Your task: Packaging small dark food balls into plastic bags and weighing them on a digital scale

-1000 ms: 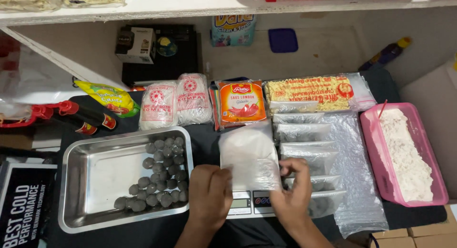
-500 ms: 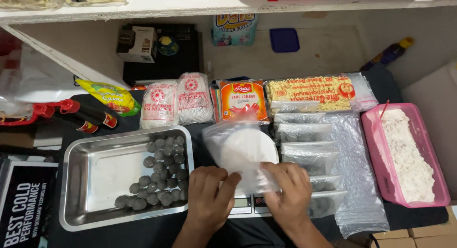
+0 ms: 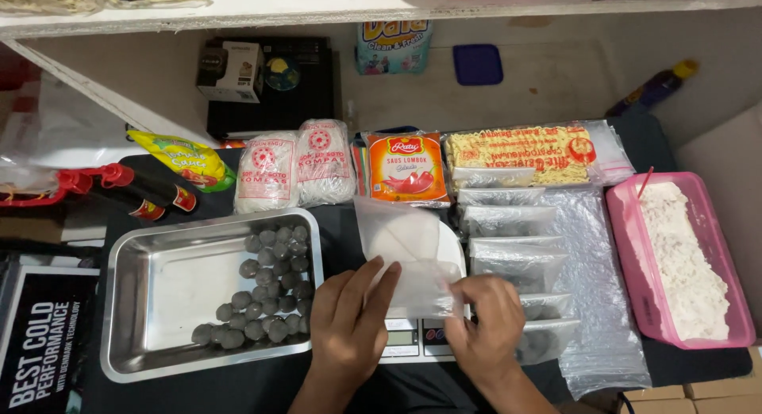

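Observation:
My left hand [image 3: 349, 323] and my right hand [image 3: 486, 323] both pinch a clear, empty plastic bag [image 3: 399, 243] by its near edge. The bag lies over the white plate of a small digital scale [image 3: 417, 338] at the table's front. To the left, touching distance from my left hand, a steel tray [image 3: 159, 295] holds several grey meatballs [image 3: 270, 291] heaped along its right side. To the right, several filled clear bags [image 3: 512, 251] lie in an overlapping row on plastic sheeting.
A pink tub of white powder [image 3: 683, 259] stands at the right. Along the back lie noodle packs [image 3: 520, 154], an orange sauce packet [image 3: 405, 168], two white vermicelli bags [image 3: 294, 169], a yellow pouch [image 3: 181, 160] and dark bottles with red caps [image 3: 131, 192]. A shelf edge runs above.
The bag went from held flat and upright over the scale to spread and laid lower, its mouth worked apart. Both hands shifted slightly toward the bag's near edge.

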